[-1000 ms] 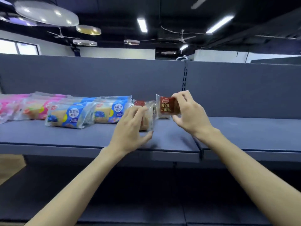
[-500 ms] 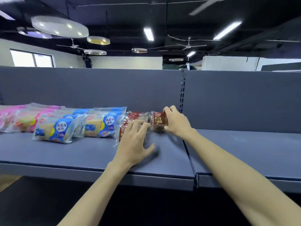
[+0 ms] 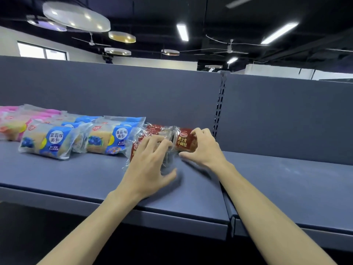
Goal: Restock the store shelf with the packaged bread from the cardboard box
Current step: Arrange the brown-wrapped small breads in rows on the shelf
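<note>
Where the red-brown bread packet [image 3: 185, 140] stands at the right end of the row on the grey shelf [image 3: 76, 175], its label shows a small red brand oval and gold characters reading 黑全麦小面包. Just to its left lie more red-brown packets [image 3: 150, 134] of the same kind, partly hidden and touching it. The right hand [image 3: 205, 148] curls around the end packet, fingers over its top right corner and thumb low at its front edge, pinching it. The left hand [image 3: 150, 165] lies spread over the front red-brown packet, fingers loosely bent on the crinkled wrapper and thumb out to the side above the shelf; whether it grips the packet cannot be told from this angle.

Further left sit the blue packets [image 3: 107, 139], clear wrappers printed with blueberries and the words 蓝莓味面包 in dark blue on a white round patch, each with a red brand mark at the upper left. Beyond them, at the far left, lie pink packets [image 3: 13, 123], their print too blurred to read
</note>
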{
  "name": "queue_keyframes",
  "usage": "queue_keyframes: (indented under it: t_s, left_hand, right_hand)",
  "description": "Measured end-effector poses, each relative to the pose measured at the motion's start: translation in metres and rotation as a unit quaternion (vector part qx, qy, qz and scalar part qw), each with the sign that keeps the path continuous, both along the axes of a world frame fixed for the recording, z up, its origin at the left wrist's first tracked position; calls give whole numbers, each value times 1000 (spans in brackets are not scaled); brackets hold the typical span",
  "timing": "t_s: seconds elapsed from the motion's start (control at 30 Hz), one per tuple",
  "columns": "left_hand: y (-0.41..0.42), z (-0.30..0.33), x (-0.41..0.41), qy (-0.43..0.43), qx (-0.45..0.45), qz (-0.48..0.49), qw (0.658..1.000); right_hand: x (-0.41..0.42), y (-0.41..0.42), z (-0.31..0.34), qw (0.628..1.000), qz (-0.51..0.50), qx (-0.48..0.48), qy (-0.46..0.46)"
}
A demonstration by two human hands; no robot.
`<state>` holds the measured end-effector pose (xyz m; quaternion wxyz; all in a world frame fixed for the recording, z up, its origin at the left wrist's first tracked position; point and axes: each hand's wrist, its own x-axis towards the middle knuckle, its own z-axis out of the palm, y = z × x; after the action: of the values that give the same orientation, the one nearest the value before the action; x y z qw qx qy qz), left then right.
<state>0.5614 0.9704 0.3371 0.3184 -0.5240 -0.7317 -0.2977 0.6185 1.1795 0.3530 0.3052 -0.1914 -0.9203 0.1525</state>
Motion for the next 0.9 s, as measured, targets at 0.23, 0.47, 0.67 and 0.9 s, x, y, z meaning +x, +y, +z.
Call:
queue_keyframes:
  t_s: [0.23,0.47,0.67,0.9]
  left_hand:
    - [0,-1,1,1,1,-1,1000]
    - [0,-1,1,0,6,-7,1000]
    - [-1,0,2,-7,11,-16,1000]
    - [-2,0,3,-3,19,1,1000]
  right_hand:
    - [-2,-6,-3,999,-19,49,-9]
    - [-9,-11,-4,997,-36,69,-18]
    - [-9,-12,-3,997,-40,66,-27]
    - [2,-25,8,991,-47,122,-19]
